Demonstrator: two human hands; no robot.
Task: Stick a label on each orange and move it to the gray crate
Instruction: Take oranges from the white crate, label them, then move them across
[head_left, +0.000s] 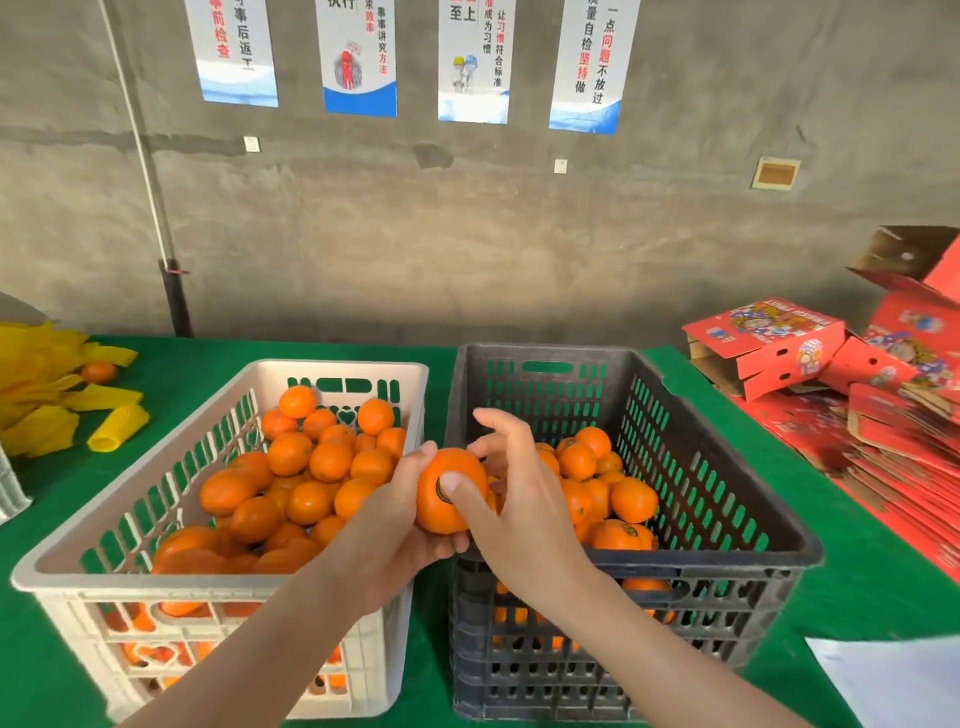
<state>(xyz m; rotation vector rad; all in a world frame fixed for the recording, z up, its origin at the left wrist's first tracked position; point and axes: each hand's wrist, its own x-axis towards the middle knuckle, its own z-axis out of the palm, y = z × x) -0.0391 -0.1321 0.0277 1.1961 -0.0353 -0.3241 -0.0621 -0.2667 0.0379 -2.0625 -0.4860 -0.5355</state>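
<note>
My left hand (397, 525) cups an orange (447, 512) from below, held between the two crates. My right hand (511, 499) presses its thumb on a dark round label (441, 488) on the front of that orange, with the other fingers spread above it. The white crate (171, 577) on the left holds several unlabelled oranges (311, 467). The gray crate (727, 561) on the right holds several oranges (602, 483), some showing labels.
Yellow foam fruit nets (57, 405) and a loose orange (98, 372) lie at the far left on the green table (857, 587). Red cardboard boxes (769, 343) pile up at the right. A white sheet (893, 680) lies at the front right corner. A concrete wall stands behind.
</note>
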